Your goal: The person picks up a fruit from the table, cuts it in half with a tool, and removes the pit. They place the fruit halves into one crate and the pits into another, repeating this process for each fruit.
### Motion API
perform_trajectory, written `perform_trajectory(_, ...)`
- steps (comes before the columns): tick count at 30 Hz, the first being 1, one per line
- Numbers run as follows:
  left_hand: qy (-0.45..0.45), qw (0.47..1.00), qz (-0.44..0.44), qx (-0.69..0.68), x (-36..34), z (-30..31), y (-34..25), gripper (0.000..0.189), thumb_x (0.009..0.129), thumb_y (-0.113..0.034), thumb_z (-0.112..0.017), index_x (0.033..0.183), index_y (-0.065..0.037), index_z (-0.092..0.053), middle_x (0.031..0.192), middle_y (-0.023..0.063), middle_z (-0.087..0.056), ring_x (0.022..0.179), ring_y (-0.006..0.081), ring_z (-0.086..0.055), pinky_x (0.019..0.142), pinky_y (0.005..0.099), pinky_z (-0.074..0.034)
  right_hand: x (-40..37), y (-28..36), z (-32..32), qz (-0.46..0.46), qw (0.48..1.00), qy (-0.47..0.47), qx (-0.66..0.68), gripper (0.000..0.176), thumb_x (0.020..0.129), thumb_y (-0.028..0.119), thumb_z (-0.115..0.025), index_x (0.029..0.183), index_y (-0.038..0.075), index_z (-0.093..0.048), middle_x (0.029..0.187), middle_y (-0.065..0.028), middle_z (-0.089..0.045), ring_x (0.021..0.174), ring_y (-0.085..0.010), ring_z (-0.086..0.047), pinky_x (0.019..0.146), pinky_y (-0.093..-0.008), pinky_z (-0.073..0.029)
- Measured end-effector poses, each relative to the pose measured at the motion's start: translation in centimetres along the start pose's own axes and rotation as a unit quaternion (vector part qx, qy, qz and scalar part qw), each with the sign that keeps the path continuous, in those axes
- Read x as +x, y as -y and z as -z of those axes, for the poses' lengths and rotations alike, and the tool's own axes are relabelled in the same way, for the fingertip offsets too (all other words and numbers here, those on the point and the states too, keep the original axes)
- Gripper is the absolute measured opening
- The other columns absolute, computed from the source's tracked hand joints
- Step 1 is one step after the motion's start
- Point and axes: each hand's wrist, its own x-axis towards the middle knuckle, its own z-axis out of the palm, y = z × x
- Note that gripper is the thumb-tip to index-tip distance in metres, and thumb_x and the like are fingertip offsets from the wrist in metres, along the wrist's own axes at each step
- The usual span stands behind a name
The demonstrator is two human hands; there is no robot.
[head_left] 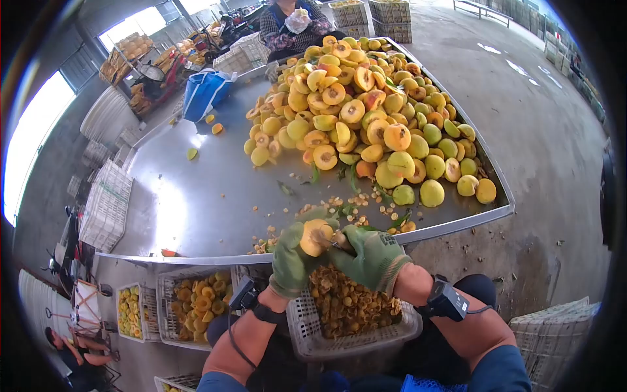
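In the head view, my left hand point(291, 256), in a green glove, is closed around a yellow peach half point(316, 237) with its cut face turned up. My right hand point(367, 256), gloved the same way, is closed beside it. A thin dark tool tip point(337, 243) shows between its fingers at the peach's edge; the rest of the tool is hidden. Both hands are over the near edge of a metal table point(215, 202). Below them stands a crate point(356, 346) full of brown pits and scraps.
A large heap of halved peaches point(353, 111) covers the table's right side, with loose pits point(353, 210) in front. A blue bag point(204, 95) is at the far left. Crates of peaches point(199, 304) stand lower left. Another person point(297, 29) sits across the table.
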Motion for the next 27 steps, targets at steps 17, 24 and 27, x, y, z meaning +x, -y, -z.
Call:
perform_trajectory(17, -0.001, 0.979, -0.051, 0.198, -0.3, -0.3, 0.9, 0.041, 0.108, -0.034, -0.051, 0.137, -0.006, -0.057, 0.121, 0.0081, -0.066, 0.099, 0.0165, -0.067, 0.080, 0.0315, -0.059, -0.3, -0.1, 0.0, 0.008, 0.996, 0.071, -0.056, 0.028, 0.090, 0.026, -0.067, 0.107, 0.004, -0.062, 0.085, -0.0207, -0.070, 0.079, -0.0433, -0.067, 0.068, -0.0511, -0.052)
perform_trajectory(24, -0.013, 0.966, -0.079, 0.245, -0.5, -0.2, 1.4, 0.037, 0.109, -0.031, -0.048, 0.134, -0.005, -0.058, 0.122, 0.0080, -0.066, 0.098, 0.0161, -0.068, 0.081, 0.0308, -0.059, -0.5, -0.1, -0.1, 0.025, 0.993, 0.082, -0.083, 0.029, 0.091, 0.026, -0.068, 0.103, 0.001, -0.060, 0.082, -0.0213, -0.069, 0.077, -0.0432, -0.068, 0.067, -0.0516, -0.052)
perform_trajectory(27, -0.004, 0.967, -0.067, 0.244, -0.5, -0.1, 1.5, 0.036, 0.110, -0.030, -0.047, 0.133, -0.005, -0.058, 0.121, 0.0073, -0.066, 0.098, 0.0156, -0.067, 0.082, 0.0301, -0.058, -0.5, 0.4, 0.6, 0.016, 0.990, 0.086, -0.110, 0.029, 0.090, 0.027, -0.068, 0.101, 0.002, -0.058, 0.081, -0.0208, -0.069, 0.077, -0.0424, -0.068, 0.068, -0.0512, -0.052)
